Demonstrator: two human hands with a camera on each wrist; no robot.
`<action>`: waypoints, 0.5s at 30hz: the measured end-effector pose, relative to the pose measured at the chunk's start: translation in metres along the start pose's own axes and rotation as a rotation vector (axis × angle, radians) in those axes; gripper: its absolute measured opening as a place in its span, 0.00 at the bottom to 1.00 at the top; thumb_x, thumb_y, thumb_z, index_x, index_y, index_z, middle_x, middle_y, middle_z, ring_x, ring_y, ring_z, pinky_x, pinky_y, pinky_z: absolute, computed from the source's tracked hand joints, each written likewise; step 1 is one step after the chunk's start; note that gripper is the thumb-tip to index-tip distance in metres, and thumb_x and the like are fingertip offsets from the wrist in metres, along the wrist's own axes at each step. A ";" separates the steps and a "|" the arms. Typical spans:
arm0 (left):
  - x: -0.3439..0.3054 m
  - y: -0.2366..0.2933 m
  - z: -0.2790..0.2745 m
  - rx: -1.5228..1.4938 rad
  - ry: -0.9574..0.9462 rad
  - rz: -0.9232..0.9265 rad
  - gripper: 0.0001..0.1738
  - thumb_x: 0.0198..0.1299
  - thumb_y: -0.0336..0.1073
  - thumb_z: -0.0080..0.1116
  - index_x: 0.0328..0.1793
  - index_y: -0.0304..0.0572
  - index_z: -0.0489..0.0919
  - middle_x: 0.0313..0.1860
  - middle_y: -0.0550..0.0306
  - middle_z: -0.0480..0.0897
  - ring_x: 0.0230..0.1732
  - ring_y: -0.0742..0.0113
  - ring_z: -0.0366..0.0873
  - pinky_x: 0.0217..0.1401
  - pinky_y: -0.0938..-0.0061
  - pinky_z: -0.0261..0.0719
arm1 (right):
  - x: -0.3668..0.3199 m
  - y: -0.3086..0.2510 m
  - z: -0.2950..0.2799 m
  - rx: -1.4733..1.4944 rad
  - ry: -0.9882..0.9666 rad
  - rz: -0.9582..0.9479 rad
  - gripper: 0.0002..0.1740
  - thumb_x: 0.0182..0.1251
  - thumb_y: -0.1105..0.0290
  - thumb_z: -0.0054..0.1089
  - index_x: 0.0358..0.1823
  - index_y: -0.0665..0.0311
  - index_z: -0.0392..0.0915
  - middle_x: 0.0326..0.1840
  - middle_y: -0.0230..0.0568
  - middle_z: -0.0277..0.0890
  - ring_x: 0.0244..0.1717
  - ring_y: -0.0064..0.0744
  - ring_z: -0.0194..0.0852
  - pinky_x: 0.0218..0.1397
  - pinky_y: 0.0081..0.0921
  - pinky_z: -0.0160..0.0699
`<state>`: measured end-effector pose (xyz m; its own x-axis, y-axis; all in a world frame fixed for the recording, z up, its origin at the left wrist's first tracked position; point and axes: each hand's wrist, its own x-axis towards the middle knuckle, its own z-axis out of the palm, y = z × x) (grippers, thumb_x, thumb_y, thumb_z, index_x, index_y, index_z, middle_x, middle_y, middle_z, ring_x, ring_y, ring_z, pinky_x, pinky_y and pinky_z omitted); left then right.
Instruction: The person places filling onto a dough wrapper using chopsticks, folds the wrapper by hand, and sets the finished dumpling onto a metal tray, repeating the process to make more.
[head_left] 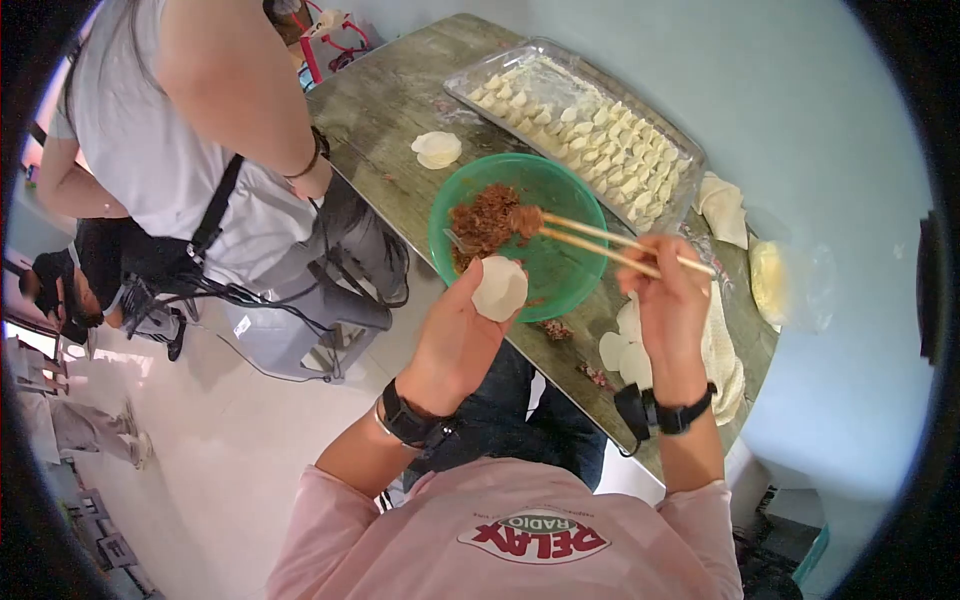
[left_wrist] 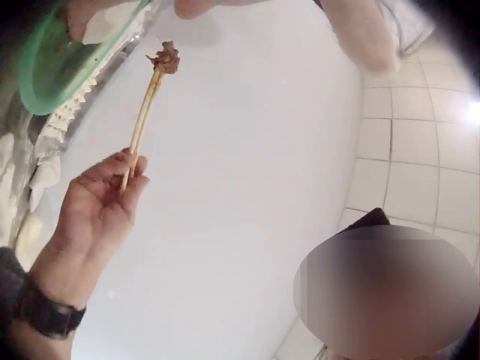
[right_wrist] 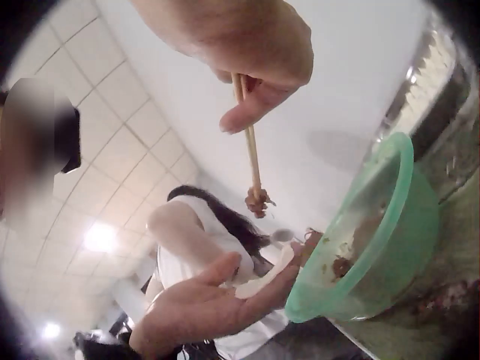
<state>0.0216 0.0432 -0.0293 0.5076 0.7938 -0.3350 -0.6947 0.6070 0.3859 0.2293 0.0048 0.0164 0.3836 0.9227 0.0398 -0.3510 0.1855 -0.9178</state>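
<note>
In the head view my left hand (head_left: 450, 340) holds up a round white dumpling wrapper (head_left: 500, 291) beside the near rim of a green bowl (head_left: 563, 272). The right wrist view shows this wrapper lying across the extended fingers, the thumb raised off it. My right hand (head_left: 672, 312) grips a pair of wooden chopsticks (head_left: 592, 232) right of the bowl. Between their tips sits a clump of minced filling (head_left: 526, 221), clear of the bowl in the left wrist view. More brown filling (head_left: 485, 222) lies in the bowl, a spoon-like utensil partly buried in it.
A clear tray (head_left: 692, 152) with rows of dumplings (head_left: 620, 155) stands along the wall. Loose wrappers (head_left: 436, 150) lie behind the bowl, others (head_left: 628, 352) near my right wrist. A pale cloth (head_left: 722, 210) and a bagged yellow thing (head_left: 768, 280) sit at right. Another person (head_left: 190, 120) is at left.
</note>
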 end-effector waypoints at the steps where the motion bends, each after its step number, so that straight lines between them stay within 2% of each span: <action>1: 0.001 -0.003 0.003 -0.008 0.010 0.011 0.21 0.69 0.45 0.40 0.59 0.36 0.67 0.58 0.52 0.74 0.60 0.60 0.71 0.66 0.67 0.66 | -0.015 -0.006 0.000 -0.058 -0.041 -0.059 0.13 0.69 0.66 0.48 0.40 0.72 0.74 0.32 0.45 0.77 0.28 0.32 0.77 0.32 0.26 0.79; 3: 0.001 -0.009 0.010 -0.017 0.021 0.017 0.22 0.69 0.46 0.39 0.59 0.37 0.67 0.58 0.52 0.74 0.60 0.61 0.71 0.65 0.66 0.66 | -0.038 -0.012 -0.004 -0.119 -0.077 -0.116 0.14 0.69 0.66 0.49 0.38 0.72 0.75 0.32 0.45 0.77 0.28 0.31 0.77 0.31 0.26 0.78; 5: -0.003 -0.012 0.020 -0.022 0.010 -0.007 0.23 0.70 0.48 0.36 0.59 0.37 0.68 0.58 0.53 0.74 0.60 0.61 0.70 0.66 0.66 0.66 | -0.055 -0.016 -0.010 -0.541 -0.201 -0.358 0.14 0.65 0.64 0.55 0.35 0.72 0.76 0.32 0.47 0.77 0.29 0.35 0.78 0.30 0.28 0.77; 6: -0.005 -0.014 0.022 -0.021 0.009 -0.009 0.23 0.70 0.48 0.36 0.59 0.37 0.68 0.58 0.53 0.74 0.60 0.61 0.70 0.66 0.66 0.66 | -0.060 -0.019 -0.011 -0.542 -0.199 -0.358 0.14 0.65 0.64 0.55 0.35 0.72 0.76 0.32 0.47 0.77 0.29 0.35 0.78 0.30 0.28 0.77; 8: -0.008 -0.018 0.024 -0.023 -0.020 -0.074 0.25 0.71 0.50 0.32 0.59 0.37 0.67 0.58 0.52 0.74 0.60 0.61 0.69 0.66 0.66 0.65 | -0.066 -0.024 -0.011 -1.023 -0.501 -0.730 0.12 0.56 0.67 0.63 0.34 0.71 0.77 0.32 0.48 0.77 0.30 0.41 0.78 0.30 0.30 0.77; 9: -0.009 -0.021 0.024 -0.021 -0.020 -0.076 0.25 0.71 0.50 0.32 0.59 0.37 0.67 0.58 0.52 0.74 0.60 0.61 0.69 0.66 0.66 0.65 | -0.069 -0.020 -0.012 -0.980 -0.580 -0.734 0.13 0.48 0.72 0.67 0.36 0.69 0.78 0.34 0.47 0.77 0.32 0.45 0.78 0.31 0.31 0.78; 13: -0.010 -0.029 0.021 -0.048 -0.057 -0.050 0.27 0.71 0.50 0.29 0.59 0.35 0.67 0.58 0.49 0.73 0.61 0.59 0.68 0.67 0.66 0.64 | -0.081 -0.023 -0.008 -1.044 -0.697 -0.763 0.16 0.42 0.75 0.68 0.37 0.68 0.79 0.36 0.45 0.77 0.31 0.42 0.77 0.30 0.31 0.77; 15: -0.013 -0.030 0.021 -0.045 -0.059 -0.064 0.27 0.71 0.50 0.28 0.59 0.35 0.67 0.58 0.48 0.73 0.62 0.59 0.68 0.67 0.66 0.63 | -0.083 -0.035 -0.012 -1.009 -0.676 -0.717 0.13 0.46 0.74 0.67 0.35 0.68 0.78 0.35 0.45 0.76 0.31 0.41 0.77 0.30 0.29 0.76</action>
<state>0.0463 0.0155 -0.0183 0.5798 0.7550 -0.3061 -0.6814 0.6554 0.3258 0.2197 -0.0828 0.0405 -0.3643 0.7679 0.5270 0.6074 0.6248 -0.4906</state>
